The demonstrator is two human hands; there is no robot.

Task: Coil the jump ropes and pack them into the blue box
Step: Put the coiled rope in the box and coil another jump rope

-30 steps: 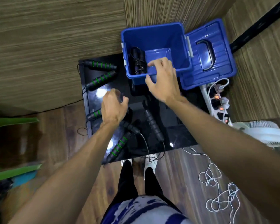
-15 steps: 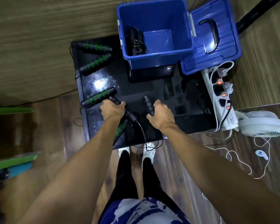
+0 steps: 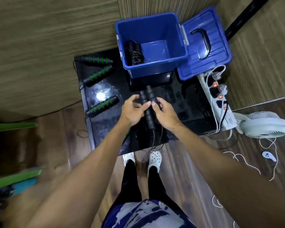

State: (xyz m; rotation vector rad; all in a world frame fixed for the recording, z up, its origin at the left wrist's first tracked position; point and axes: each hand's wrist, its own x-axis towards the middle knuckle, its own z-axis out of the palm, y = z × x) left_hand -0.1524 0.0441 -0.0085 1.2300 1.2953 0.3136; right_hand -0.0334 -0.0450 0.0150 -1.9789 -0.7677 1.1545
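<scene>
Domestic room, likely a home. Evidence: wood-plank floor (image 3: pixel 179 170); wood-grain wall panels (image 3: pixel 39 46); glossy black desk (image 3: pixel 179 99); white power strip (image 3: pixel 219 102) with lit switches at right; white fan (image 3: pixel 263 125); green plastic chair (image 3: pixel 10 129) at left.

Coiled rope (image 3: pixel 135 54) in blue box (image 3: pixel 179 46): dim, loops indistinct. Green chair (image 3: pixel 10 129): cut by left edge, perhaps blurred.

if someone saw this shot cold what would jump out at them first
Probably the open blue box at the far edge of the black table, with one coiled rope already inside on its left. Next, the left hand and right hand at centre, holding two black handles side by side.
</scene>
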